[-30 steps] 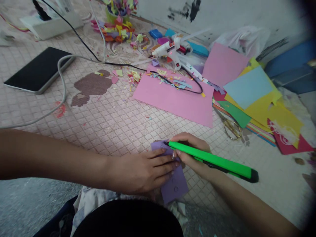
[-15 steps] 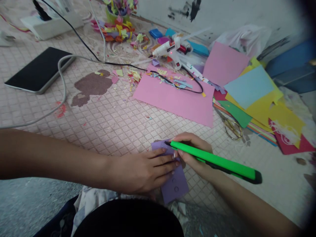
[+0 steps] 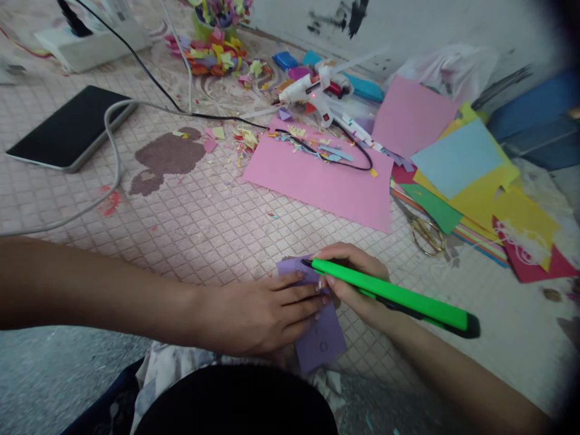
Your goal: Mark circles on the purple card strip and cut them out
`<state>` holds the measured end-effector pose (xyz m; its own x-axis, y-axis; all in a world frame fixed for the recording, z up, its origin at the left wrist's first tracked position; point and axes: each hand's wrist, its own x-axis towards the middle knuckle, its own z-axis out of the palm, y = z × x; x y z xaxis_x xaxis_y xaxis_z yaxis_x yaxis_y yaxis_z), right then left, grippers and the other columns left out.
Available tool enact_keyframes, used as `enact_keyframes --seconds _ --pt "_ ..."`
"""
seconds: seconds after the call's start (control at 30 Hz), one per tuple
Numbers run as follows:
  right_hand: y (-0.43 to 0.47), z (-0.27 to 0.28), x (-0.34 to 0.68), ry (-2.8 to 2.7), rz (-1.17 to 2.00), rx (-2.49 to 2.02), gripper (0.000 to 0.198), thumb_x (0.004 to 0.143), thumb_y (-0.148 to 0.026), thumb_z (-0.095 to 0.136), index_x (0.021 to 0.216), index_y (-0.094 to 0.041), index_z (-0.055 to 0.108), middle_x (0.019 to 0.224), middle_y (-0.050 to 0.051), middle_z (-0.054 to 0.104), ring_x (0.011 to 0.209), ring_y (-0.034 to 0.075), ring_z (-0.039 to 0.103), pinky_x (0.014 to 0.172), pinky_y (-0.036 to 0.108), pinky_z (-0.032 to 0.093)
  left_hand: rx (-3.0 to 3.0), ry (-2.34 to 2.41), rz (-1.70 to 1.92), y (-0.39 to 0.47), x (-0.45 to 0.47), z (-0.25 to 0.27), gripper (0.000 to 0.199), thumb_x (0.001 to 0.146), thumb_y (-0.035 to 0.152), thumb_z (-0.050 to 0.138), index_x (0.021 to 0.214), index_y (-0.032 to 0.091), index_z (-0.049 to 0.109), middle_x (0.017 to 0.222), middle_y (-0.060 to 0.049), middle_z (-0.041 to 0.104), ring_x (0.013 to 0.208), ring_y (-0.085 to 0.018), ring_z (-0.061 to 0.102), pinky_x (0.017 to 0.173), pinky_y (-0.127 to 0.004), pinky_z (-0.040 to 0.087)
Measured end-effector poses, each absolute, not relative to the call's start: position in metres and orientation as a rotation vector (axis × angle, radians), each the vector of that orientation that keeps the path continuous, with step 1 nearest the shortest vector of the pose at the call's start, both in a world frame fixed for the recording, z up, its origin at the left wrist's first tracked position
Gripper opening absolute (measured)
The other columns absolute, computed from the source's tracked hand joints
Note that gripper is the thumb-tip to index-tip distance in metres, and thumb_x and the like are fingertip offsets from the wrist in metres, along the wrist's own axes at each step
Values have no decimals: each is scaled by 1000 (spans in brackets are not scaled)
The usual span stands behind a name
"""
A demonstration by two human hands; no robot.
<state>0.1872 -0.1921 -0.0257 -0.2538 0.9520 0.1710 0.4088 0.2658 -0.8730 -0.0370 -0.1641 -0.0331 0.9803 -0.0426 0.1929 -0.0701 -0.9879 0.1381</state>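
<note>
Left hand [image 3: 258,317], fingers slightly spread, pins purple paper [image 3: 317,359], probably light, creasable, best held at edges; right hand [image 3: 356,304], fingers bent, grips green tool [image 3: 399,295].

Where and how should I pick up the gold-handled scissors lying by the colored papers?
Probably by the gold handle loops, coming from your near side: the scissors lie with those loops toward you, while the blades point away toward the large pink sheet.
</note>
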Motion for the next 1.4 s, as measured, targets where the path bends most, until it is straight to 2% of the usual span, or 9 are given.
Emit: enact_keyframes --seconds 0.37,0.53,0.63,0.8,1.03,1.13,1.23,1.4 --pt "-193 -25 187 -1820 939 -1260 23 83 -15 60 103 -25 65 90 0 68 77 14 63 68 26 53 2992 -80 355 -164 -37 -32 41 96 35 50 126 10 60 145 -14 49 136 -27 45 117 -41 33" --pt "-193 -20 182 -1843 890 -1261 20 83 -17 59 102 -23 64 88 1 68 78 15 64 68 27 53 2970 -77 350 -165 -38 -33 49 96 45 49 126 9 60 144 -16 50 136 -27 45 117 -42 32" --pt "-195 -19 183 -1827 876 -1250 20 84 -17 58 102 -23 64 88 1 68 79 15 65 67 27 54 2962 -68 356 -165 -38 -33 49 94 45 52 126 9 60 144 -16 49 137 -28 44 118 -42 31" --pt "-197 -22 186 -1698 821 -1283 22 84 -21 61 106 -24 64 98 2 69 82 16 67 69 29 57 2999 -21 313 -167 -35 -35 54 96 50 47 132 11 55 149 -14 43 139 -26 40 118 -40 29" --pt "-196 -21 184 -1818 810 -1222 21 85 -19 59 103 -26 65 94 2 70 86 18 66 73 31 57 2991 120 362 -175 -29 -39 66 91 55 53 138 9 47 146 -16 47 137 -27 43 117 -41 31" --pt "-196 -21 183 -1833 823 -1211 21 85 -19 58 105 -26 65 94 2 70 87 18 66 74 32 56 2963 75 434 -173 -30 -36 56 92 50 54 129 8 54 140 -19 53 131 -28 50 115 -42 35" --pt "-195 -21 182 -1827 811 -1207 21 85 -18 58 103 -26 66 92 1 70 85 17 66 73 31 55 2960 13 436 -170 -33 -32 43 94 43 53 118 9 61 138 -20 53 132 -30 48 114 -44 37" --pt "-195 -25 182 -1811 841 -1206 23 85 -18 59 104 -27 66 94 1 70 86 18 65 74 32 55 2965 6 465 -170 -35 -31 37 93 37 55 117 9 62 137 -18 55 132 -30 49 113 -44 39"
